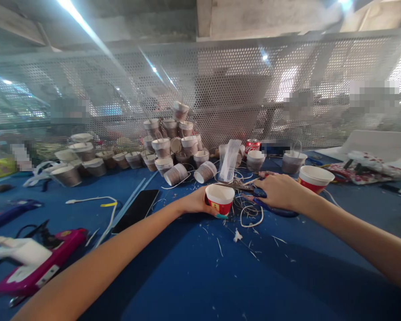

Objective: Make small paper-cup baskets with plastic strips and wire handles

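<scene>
My left hand (197, 201) is wrapped round a red and white paper cup (221, 206), held upright just above the blue table. In my right hand (278, 191) are scissors with dark blue handles (259, 192). Their blades reach left to the far side of the cup's rim; whether they touch it I cannot tell. A second red and white paper cup (316, 178) stands beyond my right wrist. White cord (252, 224) lies looped on the table between my hands, among small white scraps (237, 236).
Several grey-brown wrapped cups (162, 147) are piled at the back. Clear plastic strips (230, 161) stand near a red drink can (253, 145). At left lie a black phone (137, 209) and a magenta power strip (58, 254) with a white plug. A perforated metal panel (227, 98) rises behind.
</scene>
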`<act>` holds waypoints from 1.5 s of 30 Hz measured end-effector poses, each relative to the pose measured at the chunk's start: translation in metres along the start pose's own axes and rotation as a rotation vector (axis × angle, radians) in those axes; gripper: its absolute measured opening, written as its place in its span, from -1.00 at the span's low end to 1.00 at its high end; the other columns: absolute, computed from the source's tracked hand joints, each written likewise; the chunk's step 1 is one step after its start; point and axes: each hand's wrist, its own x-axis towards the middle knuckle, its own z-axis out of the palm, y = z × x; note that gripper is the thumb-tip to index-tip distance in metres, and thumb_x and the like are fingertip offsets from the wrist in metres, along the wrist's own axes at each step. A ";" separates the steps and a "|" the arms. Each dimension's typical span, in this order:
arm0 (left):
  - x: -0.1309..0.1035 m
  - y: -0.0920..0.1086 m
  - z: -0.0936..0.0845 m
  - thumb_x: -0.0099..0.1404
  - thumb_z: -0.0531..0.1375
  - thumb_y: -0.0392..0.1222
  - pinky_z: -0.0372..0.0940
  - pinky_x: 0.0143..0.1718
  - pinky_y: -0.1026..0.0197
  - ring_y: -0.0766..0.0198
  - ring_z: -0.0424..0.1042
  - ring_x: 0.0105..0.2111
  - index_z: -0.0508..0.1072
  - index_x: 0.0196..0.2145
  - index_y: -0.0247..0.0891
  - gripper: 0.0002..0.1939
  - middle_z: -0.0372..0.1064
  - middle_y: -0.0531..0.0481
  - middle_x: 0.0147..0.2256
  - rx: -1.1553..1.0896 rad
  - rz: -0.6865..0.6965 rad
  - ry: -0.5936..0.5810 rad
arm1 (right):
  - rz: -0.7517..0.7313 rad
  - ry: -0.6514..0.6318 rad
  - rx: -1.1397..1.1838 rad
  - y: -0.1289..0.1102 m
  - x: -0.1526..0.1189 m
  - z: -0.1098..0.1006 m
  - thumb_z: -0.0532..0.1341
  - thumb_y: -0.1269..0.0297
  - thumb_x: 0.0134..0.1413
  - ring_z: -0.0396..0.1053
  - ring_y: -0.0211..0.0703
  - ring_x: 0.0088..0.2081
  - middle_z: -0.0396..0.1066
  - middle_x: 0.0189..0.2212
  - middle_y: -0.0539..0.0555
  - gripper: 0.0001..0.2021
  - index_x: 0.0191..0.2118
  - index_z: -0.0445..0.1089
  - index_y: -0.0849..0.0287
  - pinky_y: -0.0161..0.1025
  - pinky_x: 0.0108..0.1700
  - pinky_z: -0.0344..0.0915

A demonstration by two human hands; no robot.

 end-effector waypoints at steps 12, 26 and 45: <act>-0.004 0.000 0.006 -0.25 0.39 -0.34 0.12 0.00 -0.02 0.05 0.27 -0.04 0.20 0.00 -0.31 -0.19 0.29 -0.22 -0.05 -0.053 0.022 0.057 | 0.004 0.030 -0.009 0.002 -0.003 -0.001 -0.26 -0.20 0.03 0.38 0.00 -0.39 0.42 -0.43 0.23 -0.34 -0.29 0.40 0.20 -0.19 -0.45 0.19; -0.002 0.002 0.010 -0.15 0.35 -0.31 0.17 -0.03 0.03 0.10 0.30 -0.07 0.17 0.03 -0.29 -0.24 0.31 -0.20 -0.07 0.043 0.014 0.051 | 0.010 -0.013 -0.010 0.003 -0.003 -0.002 -0.20 -0.21 0.00 0.39 0.04 -0.34 0.43 -0.36 0.23 -0.37 -0.23 0.39 0.18 -0.16 -0.42 0.21; 0.003 -0.002 0.001 -0.18 0.36 -0.39 0.15 -0.03 0.04 0.11 0.30 -0.08 0.18 0.02 -0.29 -0.23 0.32 -0.19 -0.08 -0.027 -0.006 -0.063 | 0.009 -0.014 -0.001 0.000 0.000 0.001 -0.21 -0.22 0.01 0.39 0.07 -0.32 0.44 -0.38 0.24 -0.35 -0.20 0.38 0.20 -0.13 -0.42 0.24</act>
